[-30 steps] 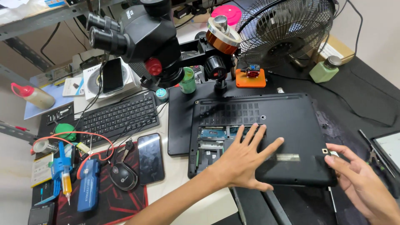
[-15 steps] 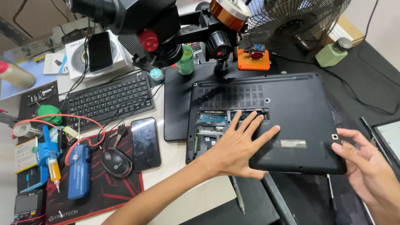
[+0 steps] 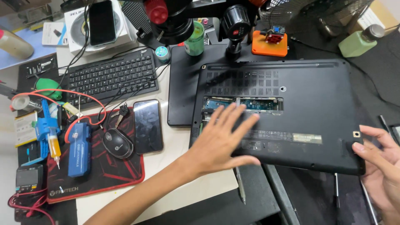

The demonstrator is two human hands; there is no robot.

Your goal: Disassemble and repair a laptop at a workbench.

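- Head view: laptop [image 3: 291, 112], underside up, lies on the table [image 3: 166, 183] under a microscope [image 3: 175, 16], with an open bay exposing circuit boards.
- Left hand [image 3: 221, 141] open, fingers spread, palm over the laptop's near left part.
- Right hand [image 3: 381, 166] open, fingertips touching the laptop's near right corner.
- Keyboard [image 3: 110, 77], phone [image 3: 147, 126] and mouse [image 3: 118, 143] lie to the left.
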